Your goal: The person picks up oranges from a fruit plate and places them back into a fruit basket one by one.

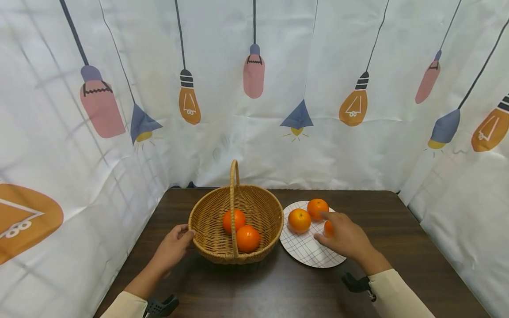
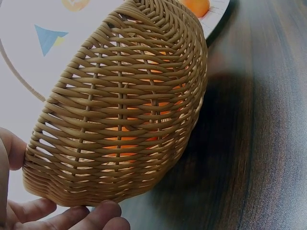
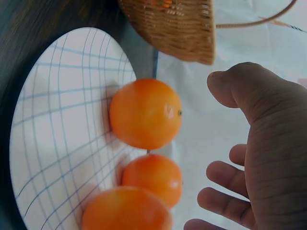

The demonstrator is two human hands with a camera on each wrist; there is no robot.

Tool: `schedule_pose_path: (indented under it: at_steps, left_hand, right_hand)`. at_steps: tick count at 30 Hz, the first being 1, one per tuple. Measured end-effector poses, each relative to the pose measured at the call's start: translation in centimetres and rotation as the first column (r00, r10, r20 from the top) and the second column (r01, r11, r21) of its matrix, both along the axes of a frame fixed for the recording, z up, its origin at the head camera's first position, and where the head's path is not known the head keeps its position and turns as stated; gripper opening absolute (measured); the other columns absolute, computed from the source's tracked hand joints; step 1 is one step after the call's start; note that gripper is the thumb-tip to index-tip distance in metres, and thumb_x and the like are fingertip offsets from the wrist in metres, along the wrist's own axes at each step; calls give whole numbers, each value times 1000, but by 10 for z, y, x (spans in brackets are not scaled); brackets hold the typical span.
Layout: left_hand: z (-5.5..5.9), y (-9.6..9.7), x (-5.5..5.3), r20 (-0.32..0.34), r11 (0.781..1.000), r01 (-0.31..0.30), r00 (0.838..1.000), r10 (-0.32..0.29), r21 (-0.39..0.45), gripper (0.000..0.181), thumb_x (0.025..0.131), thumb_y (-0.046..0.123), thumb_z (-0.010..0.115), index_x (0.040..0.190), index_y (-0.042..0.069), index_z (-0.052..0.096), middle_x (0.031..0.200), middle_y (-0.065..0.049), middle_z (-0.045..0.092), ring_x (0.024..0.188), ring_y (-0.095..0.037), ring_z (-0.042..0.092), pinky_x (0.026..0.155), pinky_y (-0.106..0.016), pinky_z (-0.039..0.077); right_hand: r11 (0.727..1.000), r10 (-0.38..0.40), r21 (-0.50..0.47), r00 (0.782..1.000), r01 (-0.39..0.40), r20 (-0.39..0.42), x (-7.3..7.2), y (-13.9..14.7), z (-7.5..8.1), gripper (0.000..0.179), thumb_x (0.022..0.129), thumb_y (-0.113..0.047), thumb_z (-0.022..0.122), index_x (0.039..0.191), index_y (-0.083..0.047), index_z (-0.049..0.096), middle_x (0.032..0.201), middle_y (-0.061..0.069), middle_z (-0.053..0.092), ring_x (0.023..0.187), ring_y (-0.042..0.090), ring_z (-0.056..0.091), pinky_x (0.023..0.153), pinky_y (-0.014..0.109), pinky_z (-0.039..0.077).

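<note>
A round wicker basket (image 1: 216, 255) with a tall hoop handle stands at the middle of the table. Inside it lie two oranges, one (image 1: 240, 219) behind the other (image 1: 248, 239). My left hand (image 1: 173, 248) grips the basket's left edge, thumb over the rim and fingers on the outside. To the basket's right, a white plate (image 1: 304, 255) with a blue grid carries three oranges: one at left (image 1: 299, 221), one at back (image 1: 316, 207), and one (image 1: 328, 228) partly hidden by my right hand (image 1: 347, 237). That hand hovers over the plate's right side, fingers loosely spread, holding nothing.
The dark wooden table (image 1: 254, 291) reaches back to a white curtain (image 1: 222, 150) printed with hanging lamps, which also runs along both sides. Black wrist straps (image 1: 355, 283) sit by both sleeves. The basket handle (image 1: 232, 185) rises well above the rim.
</note>
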State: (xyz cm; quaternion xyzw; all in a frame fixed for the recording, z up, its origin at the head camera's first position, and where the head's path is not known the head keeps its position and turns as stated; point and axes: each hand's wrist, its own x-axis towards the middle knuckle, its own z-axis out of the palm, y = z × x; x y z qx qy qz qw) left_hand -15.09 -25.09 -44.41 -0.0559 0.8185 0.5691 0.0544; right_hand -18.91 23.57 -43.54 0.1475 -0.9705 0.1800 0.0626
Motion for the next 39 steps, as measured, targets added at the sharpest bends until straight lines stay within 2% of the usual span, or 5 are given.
schedule_pose_path:
  at_steps: [7,14,20,27,39]
  left_hand:
    - [-1,0,-2,2,1000,0,1000,0,-11,64,109,32,52,151,-10,30,140,-34,49,121,-41,60,90,-50,58]
    - [0,0,-2,14,1000,-11,1000,12,-13,61,108,31,52,151,-8,32,140,-32,51,118,-38,62,89,-49,59]
    - [2,0,0,9,1000,1,1000,-1,-14,62,109,31,51,151,-9,30,138,-32,52,116,-37,63,89,-50,58]
    - [4,1,2,12,999,5,1000,-5,-35,62,109,32,49,151,-9,30,134,-29,55,113,-35,65,89,-50,58]
    - [4,1,0,15,999,8,1000,-7,-39,63,110,30,48,152,-11,27,137,-33,52,114,-35,64,88,-50,58]
  right_hand:
    - [999,-30,-14,1000,30,-9,4,18,-6,76,87,-54,77,140,-3,58,138,23,57,122,44,57,84,66,55]
    - [998,-53,-20,999,53,7,6,31,-8,74,87,-51,78,139,-2,58,137,24,58,123,43,56,88,67,52]
    - [998,-51,-25,999,51,-2,7,41,-11,78,85,-55,79,137,-1,59,135,24,59,120,44,56,85,66,54]
    - [998,-55,-5,998,55,11,4,52,-16,76,86,-46,81,142,-1,56,138,23,58,125,46,53,88,68,51]
    - [996,-88,-8,996,88,36,-1,59,-22,79,86,-48,80,143,-1,54,139,25,56,125,47,52,88,71,49]
